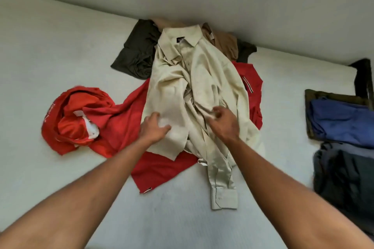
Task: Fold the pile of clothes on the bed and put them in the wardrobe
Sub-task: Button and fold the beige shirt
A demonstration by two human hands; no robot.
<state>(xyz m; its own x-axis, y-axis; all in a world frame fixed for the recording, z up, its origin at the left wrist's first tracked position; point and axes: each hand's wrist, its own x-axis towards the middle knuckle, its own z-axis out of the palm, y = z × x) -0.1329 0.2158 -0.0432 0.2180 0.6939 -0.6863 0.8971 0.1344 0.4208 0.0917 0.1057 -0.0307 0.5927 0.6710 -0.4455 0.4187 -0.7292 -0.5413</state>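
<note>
The left hand (pixel 154 127) is down flat on the front of the beige shirt (pixel 202 79), fingers relaxed and gripping nothing. The right hand (pixel 224 121) is just beside it, fingers curled over a crumpled fold, and whether it has pinched the cloth cannot be told from here. The shirt tops the pile, collar away from the person, one sleeve (pixel 223 194) trailing back toward them across the bed (pixel 60 56). This looks like the opening of the fold, and the smart play is to lift the shirt clear of the red garment (pixel 162 170) beneath, spread it on bare bed, smooth the bunched middle and straighten that sleeve before any crease goes in. An olive top (pixel 137 52) and a tan piece (pixel 224 44) wait behind, a folded blue garment (pixel 340 119) sits well off right, and the wardrobe is out of view.
</note>
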